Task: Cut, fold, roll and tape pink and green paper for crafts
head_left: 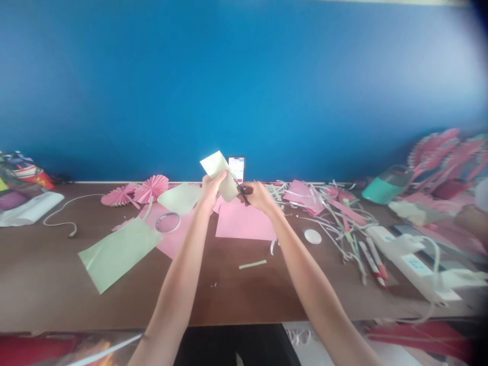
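Observation:
My left hand (212, 189) is closed on a pale green sheet of paper (214, 163), lifted above the table. Dark scissors (244, 195) are in my right hand (259, 195), their blades at the right edge of that sheet. Whether the blades are apart or together is hard to make out. Below my hands lies a pink sheet of paper (244, 222). A phone (237, 168) with a lit screen stands upright behind them, partly hidden by the green paper. A thin green strip (252, 264) rests on the table in front of the pink sheet.
To the left are a larger green sheet (121, 252), a tape roll (168, 222) and pink paper fans (151, 188). Paper strips (339, 234), a white disc (312, 236), pens (375, 262) and a power strip (414, 264) lie right. A blue wall (244, 86) stands behind.

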The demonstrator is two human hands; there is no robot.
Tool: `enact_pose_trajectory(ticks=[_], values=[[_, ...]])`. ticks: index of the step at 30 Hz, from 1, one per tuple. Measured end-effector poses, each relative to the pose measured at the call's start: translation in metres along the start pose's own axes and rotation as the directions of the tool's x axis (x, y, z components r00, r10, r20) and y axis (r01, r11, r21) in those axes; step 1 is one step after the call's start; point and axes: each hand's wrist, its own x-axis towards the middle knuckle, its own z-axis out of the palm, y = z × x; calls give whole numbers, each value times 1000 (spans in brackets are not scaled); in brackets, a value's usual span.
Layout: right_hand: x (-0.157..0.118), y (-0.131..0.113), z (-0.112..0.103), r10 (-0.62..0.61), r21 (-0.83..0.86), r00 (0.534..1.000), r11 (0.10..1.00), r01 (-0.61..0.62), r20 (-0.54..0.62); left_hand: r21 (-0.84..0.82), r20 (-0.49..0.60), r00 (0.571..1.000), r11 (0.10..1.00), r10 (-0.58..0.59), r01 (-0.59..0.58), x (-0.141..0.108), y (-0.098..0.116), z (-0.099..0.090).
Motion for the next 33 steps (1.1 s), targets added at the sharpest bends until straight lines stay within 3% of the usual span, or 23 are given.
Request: enact_pose_trajectory(ticks=[9, 14, 24, 29, 33], values=[[2, 3, 2, 36, 4, 998, 999, -36, -55, -12, -16, 1000, 1000, -24, 24, 2, -1, 1], [4, 6, 3, 4, 30, 996, 1000, -2, -87, -23, 63, 998, 1000, -9, 11, 1, -1, 3], [8, 15, 2, 0, 49, 996, 999, 4, -87, 0, 116, 993, 1000, -18, 18, -4, 3, 3], [5, 7, 1, 38, 58, 997, 998, -34, -66, -62, -82, 997, 998, -8, 3, 2, 4, -1], [2, 0, 4, 65, 68, 996, 996, -61, -59, -41, -49, 997, 998, 55, -57, 3, 5, -1]])
